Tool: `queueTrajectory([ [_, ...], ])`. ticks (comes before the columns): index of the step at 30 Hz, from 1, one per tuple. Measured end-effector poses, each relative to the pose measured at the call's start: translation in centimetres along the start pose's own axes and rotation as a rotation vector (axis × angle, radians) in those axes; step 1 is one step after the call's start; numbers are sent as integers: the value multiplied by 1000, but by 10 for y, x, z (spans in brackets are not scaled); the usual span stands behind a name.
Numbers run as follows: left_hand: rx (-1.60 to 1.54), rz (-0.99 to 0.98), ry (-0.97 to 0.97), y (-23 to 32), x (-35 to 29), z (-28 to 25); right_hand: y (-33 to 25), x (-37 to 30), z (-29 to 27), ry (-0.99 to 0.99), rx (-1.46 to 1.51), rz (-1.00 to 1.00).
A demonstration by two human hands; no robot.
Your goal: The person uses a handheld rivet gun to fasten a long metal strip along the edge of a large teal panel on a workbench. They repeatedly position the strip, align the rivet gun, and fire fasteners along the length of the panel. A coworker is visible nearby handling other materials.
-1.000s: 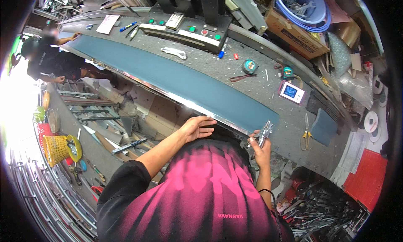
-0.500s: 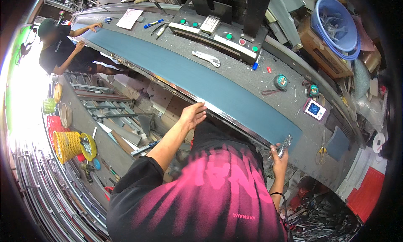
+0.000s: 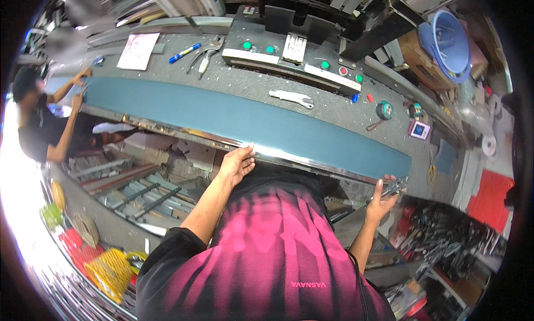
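Note:
A long blue-grey panel [image 3: 245, 121] with a shiny near edge lies across the grey workbench [image 3: 228, 70]. My left hand [image 3: 238, 164] is closed at that near edge, around the middle of its length, thumb and fingertips against it. At the right end of the panel, my right hand [image 3: 380, 203] grips a shiny metal hand tool [image 3: 396, 186], which resembles pliers; its lower part is hidden by my fingers. At the panel's far left end a co-worker [image 3: 44, 115] has both hands on or near it.
Behind the panel lie a white utility knife [image 3: 292, 98], a blue marker [image 3: 184, 53], pliers [image 3: 207, 53] and a tape measure [image 3: 384, 110]. A control box with green and red buttons [image 3: 289, 70] stands at the back. Yellow scissors [image 3: 432, 168] lie at the right.
My view has shifted, so the panel appears flatter across it. Both hands keep to the panel's near edge, and the metal tool stays in my right hand at the right end.

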State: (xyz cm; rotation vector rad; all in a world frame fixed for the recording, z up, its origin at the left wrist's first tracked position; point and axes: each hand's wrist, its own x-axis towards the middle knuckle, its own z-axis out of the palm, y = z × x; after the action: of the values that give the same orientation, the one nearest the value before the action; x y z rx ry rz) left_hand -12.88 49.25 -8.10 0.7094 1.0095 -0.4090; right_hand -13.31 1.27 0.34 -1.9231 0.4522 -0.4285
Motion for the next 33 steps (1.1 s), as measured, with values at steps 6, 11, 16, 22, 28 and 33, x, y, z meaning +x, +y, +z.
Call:
queueTrajectory([
  [6, 106, -193, -23, 18, 22, -5, -63, -45, -9, 38, -133, 1],
  [11, 345, -233, -99, 33, 24, -8, -50, -62, -24, 450, -262, 125],
  [16, 352, -296, -112, 52, 21, 4, -23, -75, 4, 528, 185, 618],
  [22, 366, -294, -128, 53, 20, 0, -28, -130, 70, 77, 288, 771],
  [28, 337, -335, -122, 54, 21, 7, -22, -179, 100, -212, 356, 979],
  [33, 258, -370, -76, 60, 13, 21, -5, -201, 118, 43, 21, 426],
])
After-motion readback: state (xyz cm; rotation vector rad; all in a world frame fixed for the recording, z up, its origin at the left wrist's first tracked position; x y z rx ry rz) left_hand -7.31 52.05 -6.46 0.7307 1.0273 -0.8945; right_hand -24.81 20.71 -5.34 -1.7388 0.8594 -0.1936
